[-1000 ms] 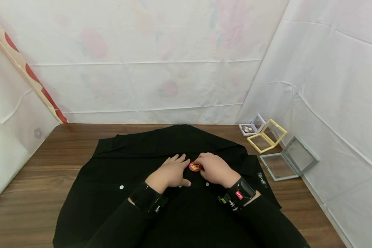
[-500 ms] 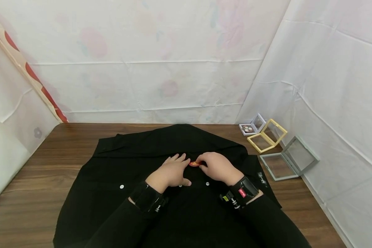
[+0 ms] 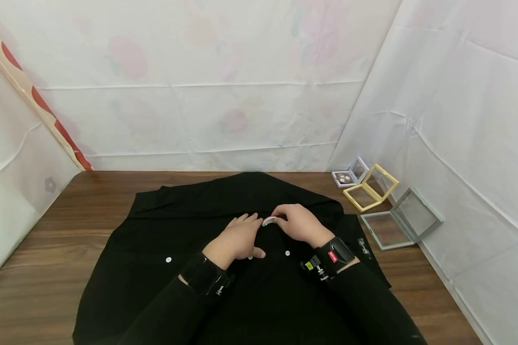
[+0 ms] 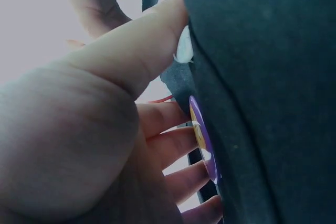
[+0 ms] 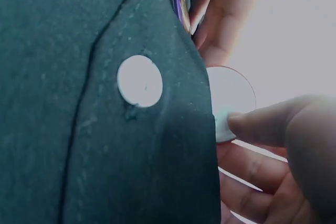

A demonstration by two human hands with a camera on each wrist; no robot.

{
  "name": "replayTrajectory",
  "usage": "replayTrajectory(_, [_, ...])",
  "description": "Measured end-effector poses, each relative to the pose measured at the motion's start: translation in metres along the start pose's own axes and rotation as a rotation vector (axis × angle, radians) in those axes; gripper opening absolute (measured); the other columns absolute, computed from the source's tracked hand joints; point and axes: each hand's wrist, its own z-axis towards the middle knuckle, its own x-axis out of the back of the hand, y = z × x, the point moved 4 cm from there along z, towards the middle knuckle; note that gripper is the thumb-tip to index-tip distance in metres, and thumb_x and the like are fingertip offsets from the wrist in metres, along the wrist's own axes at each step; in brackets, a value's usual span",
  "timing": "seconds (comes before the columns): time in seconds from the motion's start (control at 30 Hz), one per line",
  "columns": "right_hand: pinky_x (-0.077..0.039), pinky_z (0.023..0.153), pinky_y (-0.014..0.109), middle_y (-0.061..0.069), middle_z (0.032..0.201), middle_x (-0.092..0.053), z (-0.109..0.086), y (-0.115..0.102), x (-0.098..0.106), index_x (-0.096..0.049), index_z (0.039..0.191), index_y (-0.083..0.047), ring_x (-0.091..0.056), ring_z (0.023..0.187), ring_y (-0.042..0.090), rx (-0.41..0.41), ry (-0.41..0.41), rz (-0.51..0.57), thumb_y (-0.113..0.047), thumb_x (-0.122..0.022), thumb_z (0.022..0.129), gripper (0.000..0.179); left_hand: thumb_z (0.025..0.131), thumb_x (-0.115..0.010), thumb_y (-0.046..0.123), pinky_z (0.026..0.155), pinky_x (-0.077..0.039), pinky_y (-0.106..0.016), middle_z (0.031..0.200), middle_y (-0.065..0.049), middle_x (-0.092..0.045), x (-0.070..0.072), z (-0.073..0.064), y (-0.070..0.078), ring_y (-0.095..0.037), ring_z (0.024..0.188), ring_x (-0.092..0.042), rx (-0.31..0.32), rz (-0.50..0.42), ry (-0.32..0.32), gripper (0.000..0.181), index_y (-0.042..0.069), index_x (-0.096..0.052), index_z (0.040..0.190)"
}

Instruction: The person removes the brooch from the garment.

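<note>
A black shirt (image 3: 155, 292) with white buttons (image 3: 287, 253) lies spread over the table. My left hand (image 3: 236, 238) rests on it with the fingers spread. Beside those fingers, in the left wrist view, a round badge (image 4: 202, 140) with a purple rim lies against the cloth; the hand hides it from the head camera. My right hand (image 3: 300, 224) pinches another round badge (image 3: 268, 221) between thumb and fingers, tilted up close over the shirt. Its pale back (image 5: 231, 98) faces the right wrist camera, with the thumb at its lower edge.
On the right, three small hinged frames stand unfolded: a white one (image 3: 343, 179) with a round patterned piece inside, a yellow one (image 3: 360, 199) and a grey-green one (image 3: 388, 230). White curtains (image 3: 207, 120) enclose the wooden table (image 3: 47, 239) at the back and sides.
My right hand has tipped the badge up from lying flat, so its red face has turned away and the pale back shows. My left hand has stayed in place.
</note>
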Motion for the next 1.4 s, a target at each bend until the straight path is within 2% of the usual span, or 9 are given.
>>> replayTrajectory(0.27, [-0.051,0.072,0.034,-0.008,0.085,-0.066,0.009,0.003,-0.006,-0.074,0.102,-0.017,-0.059,0.072,0.009,-0.108,0.011,0.047,-0.021,-0.069,0.102,0.007,0.084,-0.086,0.045,0.121,-0.024,-0.052,0.164,-0.015,-0.035,0.0,0.0,0.001,-0.035,0.151,-0.03,-0.005,-0.004,0.044,0.095,0.003,-0.04,0.156])
replayTrajectory(0.5, [-0.049,0.066,0.034,-0.006,0.081,-0.064,0.015,0.002,-0.015,-0.067,0.104,-0.016,-0.058,0.067,0.014,-0.165,0.016,0.112,-0.022,-0.066,0.103,0.006,0.081,-0.088,0.048,0.115,-0.037,-0.051,0.16,-0.018,-0.039,0.003,-0.003,0.003,-0.036,0.144,-0.041,-0.047,0.082,0.135,0.104,0.0,-0.036,0.158])
replayTrajectory(0.67, [-0.048,0.064,0.033,-0.004,0.08,-0.062,0.016,0.005,-0.021,-0.067,0.103,-0.015,-0.057,0.065,0.015,-0.19,0.008,0.105,-0.025,-0.065,0.104,0.01,0.08,-0.087,0.05,0.118,-0.032,-0.053,0.166,-0.017,-0.027,0.004,-0.005,0.006,-0.037,0.15,-0.031,-0.093,0.14,0.167,0.102,0.006,-0.039,0.158])
replayTrajectory(0.87, [-0.047,0.064,0.034,-0.002,0.08,-0.061,0.017,0.008,-0.021,-0.068,0.105,-0.014,-0.056,0.065,0.016,-0.2,0.016,0.108,-0.024,-0.067,0.102,0.01,0.081,-0.085,0.055,0.123,-0.02,-0.054,0.17,-0.01,-0.02,0.004,-0.001,0.004,-0.037,0.155,-0.016,-0.079,0.139,0.139,0.099,0.014,-0.04,0.159])
replayTrajectory(1.03, [-0.048,0.066,0.035,-0.002,0.084,-0.061,0.018,0.008,-0.02,-0.067,0.105,-0.013,-0.057,0.068,0.016,-0.205,0.022,0.095,-0.023,-0.069,0.101,0.011,0.082,-0.084,0.055,0.122,-0.02,-0.054,0.17,-0.008,-0.021,0.004,0.001,0.003,-0.037,0.155,-0.016,-0.084,0.139,0.119,0.096,0.015,-0.043,0.158])
replayTrajectory(1.23, [-0.048,0.066,0.034,-0.002,0.083,-0.061,0.019,0.008,-0.02,-0.068,0.099,-0.014,-0.057,0.068,0.015,-0.19,0.023,0.078,-0.022,-0.071,0.1,0.008,0.081,-0.085,0.053,0.121,-0.023,-0.054,0.169,-0.006,-0.026,0.005,0.0,0.009,-0.036,0.153,-0.02,-0.131,0.189,0.149,0.09,0.016,-0.05,0.154])
replayTrajectory(1.4, [-0.049,0.066,0.034,-0.002,0.083,-0.061,0.019,0.008,-0.021,-0.069,0.098,-0.014,-0.056,0.068,0.014,-0.183,0.011,0.082,-0.022,-0.071,0.1,0.008,0.079,-0.088,0.05,0.121,-0.022,-0.055,0.167,-0.006,-0.03,0.006,-0.001,0.008,-0.036,0.154,-0.019,-0.147,0.164,0.166,0.09,0.017,-0.05,0.154])
